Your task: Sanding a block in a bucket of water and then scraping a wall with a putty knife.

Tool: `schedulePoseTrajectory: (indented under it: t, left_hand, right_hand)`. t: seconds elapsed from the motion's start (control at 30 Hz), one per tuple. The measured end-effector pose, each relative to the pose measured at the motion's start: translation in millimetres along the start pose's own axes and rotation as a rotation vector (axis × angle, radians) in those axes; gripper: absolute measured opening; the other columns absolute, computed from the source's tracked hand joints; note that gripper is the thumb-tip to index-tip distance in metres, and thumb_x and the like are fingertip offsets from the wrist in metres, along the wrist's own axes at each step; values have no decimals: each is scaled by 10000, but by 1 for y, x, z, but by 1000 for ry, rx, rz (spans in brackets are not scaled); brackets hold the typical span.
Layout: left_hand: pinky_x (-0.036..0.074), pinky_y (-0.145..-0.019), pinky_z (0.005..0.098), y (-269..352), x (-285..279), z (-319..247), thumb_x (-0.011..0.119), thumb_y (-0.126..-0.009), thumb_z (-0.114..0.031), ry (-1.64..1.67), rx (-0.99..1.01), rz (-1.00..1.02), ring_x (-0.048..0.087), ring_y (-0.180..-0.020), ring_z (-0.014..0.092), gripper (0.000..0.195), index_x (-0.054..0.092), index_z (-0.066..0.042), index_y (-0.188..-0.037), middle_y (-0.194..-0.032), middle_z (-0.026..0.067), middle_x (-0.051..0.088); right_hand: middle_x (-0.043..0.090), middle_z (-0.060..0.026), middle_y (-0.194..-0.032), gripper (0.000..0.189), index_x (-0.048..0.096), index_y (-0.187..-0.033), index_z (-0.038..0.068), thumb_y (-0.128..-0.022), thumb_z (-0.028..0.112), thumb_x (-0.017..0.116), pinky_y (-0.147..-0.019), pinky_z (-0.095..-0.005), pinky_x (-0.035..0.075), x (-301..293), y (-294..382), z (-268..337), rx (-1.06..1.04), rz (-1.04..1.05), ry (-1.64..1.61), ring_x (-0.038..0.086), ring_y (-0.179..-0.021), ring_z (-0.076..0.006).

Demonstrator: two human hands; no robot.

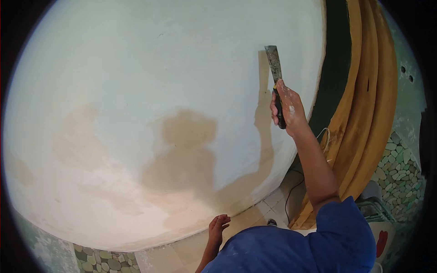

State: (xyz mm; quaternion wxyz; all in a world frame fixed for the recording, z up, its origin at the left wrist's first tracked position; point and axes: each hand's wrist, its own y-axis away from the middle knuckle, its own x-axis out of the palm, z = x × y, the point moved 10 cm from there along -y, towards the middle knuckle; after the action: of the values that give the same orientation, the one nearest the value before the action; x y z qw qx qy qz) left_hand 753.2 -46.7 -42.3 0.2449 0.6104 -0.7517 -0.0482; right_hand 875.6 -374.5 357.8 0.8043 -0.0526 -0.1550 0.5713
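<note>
My right hand [289, 105], spotted with white, grips the black handle of a putty knife [273, 61]. Its stained metal blade points up, with the tip at or close to the pale wall [191, 68]; whether it touches, I cannot tell. Low in front of my body, my left hand [219, 223] holds nothing visible, its fingers bent and partly apart. Brownish patches mark the wall's lower left. The shadow of my head, arm and the knife falls across its middle.
Right of the wall stands a brown wooden door frame [365, 85] beside a dark opening [336, 61]. A black cable [289, 198] runs down to the tiled floor [191, 250]. Pebble cladding [399, 170] and a pale container with a red mark [382, 239] are at lower right.
</note>
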Motion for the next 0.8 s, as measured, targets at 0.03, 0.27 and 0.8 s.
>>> schedulePoseTrajectory:
  t: [0.03, 0.27, 0.8]
  left_hand:
    - [482, -782, 311, -3, 2, -4, 501, -928, -347, 16, 12, 0, 612, -932, 175, 348, 585, -36, -1062, -978, 90, 643]
    - [493, -766, 344, -18, -17, -10, 480, -937, -357, -5, -7, -47, 610, -916, 202, 350, 576, -35, -1035, -965, 94, 630]
    - [486, -777, 312, -67, -7, -24, 490, -935, -338, -25, -64, -16, 614, -920, 190, 345, 585, -25, -1042, -961, 100, 641]
  right_hand:
    - [432, -23, -504, 476, 439, -750, 83, -903, 534, 446, -341, -248, 335, -8, 5, -9, 0, -10, -3, 397, -346, -119]
    - [431, -32, -501, 444, 449, -752, 73, -903, 489, 482, -321, -268, 327, -50, 59, -165, 292, -114, 19, 390, -349, -133]
    - [431, -22, -493, 450, 451, -728, 80, -900, 494, 489, -330, -261, 335, -48, 5, -198, 277, -89, -143, 406, -358, -120]
